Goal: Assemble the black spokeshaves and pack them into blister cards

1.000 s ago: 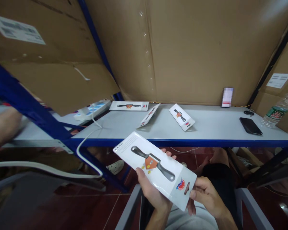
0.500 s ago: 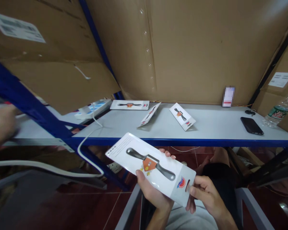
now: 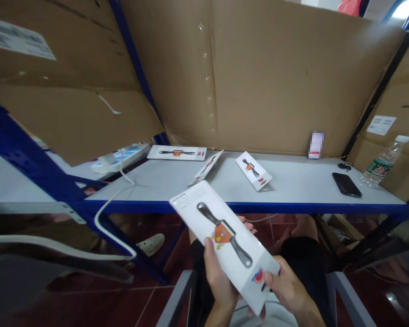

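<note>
A flat white package (image 3: 204,213), printed with a black two-handled spokeshave and a red-and-blue logo, is held tilted above my lap, in front of the table edge. My left hand (image 3: 218,272) grips it around the middle, thumb on the printed face and fingertips showing past the far edge. At the lower right end, my right hand (image 3: 286,286) pinches the package near its hang hole, thumb on top. Three similar packages lie or stand on the table: one flat at the back left (image 3: 177,153), one tilted on edge (image 3: 207,167) and one to the right (image 3: 253,170).
On the grey table (image 3: 293,181) are a black phone (image 3: 346,184), a plastic bottle (image 3: 381,163) and a blurred-out upright screen (image 3: 316,145). A power strip (image 3: 121,158) with a white cable (image 3: 105,222) is at left. Cardboard walls (image 3: 259,77) and blue posts surround the table.
The package has turned steeper, its lower end swinging down, with both hands still on it. The camera view has shifted slightly. A blurred hand at the far left is gone from view.
</note>
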Tool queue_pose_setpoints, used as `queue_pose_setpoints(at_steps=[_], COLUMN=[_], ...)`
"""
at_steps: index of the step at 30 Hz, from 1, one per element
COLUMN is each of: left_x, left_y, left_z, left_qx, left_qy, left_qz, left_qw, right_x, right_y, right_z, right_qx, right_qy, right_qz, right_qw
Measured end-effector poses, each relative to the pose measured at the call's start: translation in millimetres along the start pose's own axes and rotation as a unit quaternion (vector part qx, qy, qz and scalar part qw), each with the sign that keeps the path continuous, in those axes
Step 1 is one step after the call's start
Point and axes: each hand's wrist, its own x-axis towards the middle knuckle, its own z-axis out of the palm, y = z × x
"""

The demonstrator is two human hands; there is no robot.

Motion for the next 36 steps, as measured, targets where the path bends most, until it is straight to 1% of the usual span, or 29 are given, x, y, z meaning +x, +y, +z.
queue_pose_setpoints(at_steps=[2, 3, 4, 6, 7, 9, 10, 12, 14, 15, 16, 17, 18, 20, 21, 22, 23, 24, 25, 26, 28, 29, 30, 32, 33, 34, 36], left_x=[-3.5, -3.5, -2.1, 4.2, 8.5, 17.4, 21.6, 29.1, 36.1, 40.0, 44.7, 50.3, 57.2, 75.5, 86.9, 99.4, 112.7, 126.4, 140.0, 153.1, 176.4, 186.2, 194.6, 207.8, 212.6, 216.3, 219.9], left_y=[-5.4, -7.7, -9.1, -8.3, -5.8, 2.6, 7.8, 17.9, 25.9, 28.9, 31.3, 33.7, 36.1, 42.4, 46.4, 51.1, 56.1, 61.3, 66.2, 70.7, 77.8, 80.3, 82.2, 84.5, 84.9, 84.5, 81.0], left_z=[0.0, -0.3, -0.8, -1.8, -2.1, -2.6, -3.1, -5.4, -9.5, -11.7, -13.4, -14.4, -14.4, -11.7, -9.7, -7.7, -6.2, -5.7, -6.2, -7.6, -12.3, -14.5, -16.1, -16.1, -14.3, -11.5, -3.9], left_qx=[0.033, 0.049, 0.066, 0.105, 0.129, 0.177, 0.198, 0.232, 0.262, 0.281, 0.305, 0.333, 0.367, 0.441, 0.487, 0.536, 0.586, 0.621, 0.655, 0.691, 0.752, 0.783, 0.813, 0.857, 0.871, 0.88, 0.894], left_qy=[-0.041, -0.051, -0.055, -0.068, -0.085, -0.125, -0.135, -0.116, -0.065, -0.038, -0.013, 0.007, 0.026, 0.065, 0.079, 0.094, 0.09, 0.084, 0.069, 0.049, 0.038, 0.03, 0.022, 0.017, 0.013, 0.008, -0.014], left_qz=[-0.061, -0.076, -0.076, -0.039, -0.016, 0.03, 0.054, 0.108, 0.156, 0.176, 0.198, 0.224, 0.256, 0.332, 0.36, 0.391, 0.407, 0.416, 0.404, 0.375, 0.306, 0.273, 0.247, 0.224, 0.223, 0.226, 0.228], left_qw=[0.997, 0.995, 0.993, 0.991, 0.988, 0.976, 0.969, 0.96, 0.95, 0.943, 0.932, 0.916, 0.894, 0.831, 0.791, 0.742, 0.695, 0.659, 0.635, 0.617, 0.583, 0.558, 0.527, 0.464, 0.438, 0.417, 0.386], right_x=[-5.0, -7.5, -9.9, -14.5, -17.0, -22.3, -25.0, -29.8, -32.6, -33.0, -32.7, -31.8, -30.2, -25.2, -21.8, -17.7, -13.1, -8.1, -2.8, 2.7, 14.4, 20.7, 27.7, 44.6, 54.8, 66.2, 92.1], right_y=[-0.9, -3.3, -6.8, -16.7, -22.5, -35.2, -41.6, -53.7, -64.3, -69.0, -73.5, -77.6, -81.5, -88.3, -91.4, -94.3, -97.2, -100.4, -104.1, -108.5, -120.0, -127.0, -134.7, -150.4, -157.3, -162.9, -169.0], right_z=[-1.1, -0.9, -0.6, -0.3, -1.1, -5.1, -8.5, -17.7, -28.8, -34.9, -41.1, -47.6, -54.4, -68.7, -76.1, -83.4, -90.4, -97.0, -102.8, -107.8, -115.3, -118.0, -120.3, -125.0, -127.6, -130.3, -135.5], right_qx=[0.015, 0.027, 0.041, 0.071, 0.081, 0.084, 0.076, 0.054, 0.03, 0.017, 0.001, -0.015, -0.032, -0.063, -0.077, -0.091, -0.107, -0.128, -0.154, -0.186, -0.271, -0.322, -0.37, -0.442, -0.462, -0.47, -0.468], right_qy=[0.053, 0.068, 0.078, 0.109, 0.134, 0.198, 0.235, 0.323, 0.411, 0.442, 0.459, 0.464, 0.462, 0.455, 0.453, 0.452, 0.453, 0.454, 0.455, 0.453, 0.441, 0.433, 0.425, 0.399, 0.382, 0.361, 0.321], right_qz=[0.001, -0.005, -0.015, -0.046, -0.065, -0.109, -0.135, -0.189, -0.235, -0.251, -0.261, -0.264, -0.265, -0.259, -0.254, -0.246, -0.234, -0.22, -0.205, -0.19, -0.165, -0.157, -0.151, -0.142, -0.136, -0.128, -0.109], right_qw=[0.998, 0.997, 0.996, 0.99, 0.986, 0.97, 0.96, 0.926, 0.881, 0.861, 0.849, 0.845, 0.846, 0.85, 0.851, 0.852, 0.853, 0.854, 0.853, 0.851, 0.839, 0.827, 0.812, 0.79, 0.789, 0.796, 0.816])
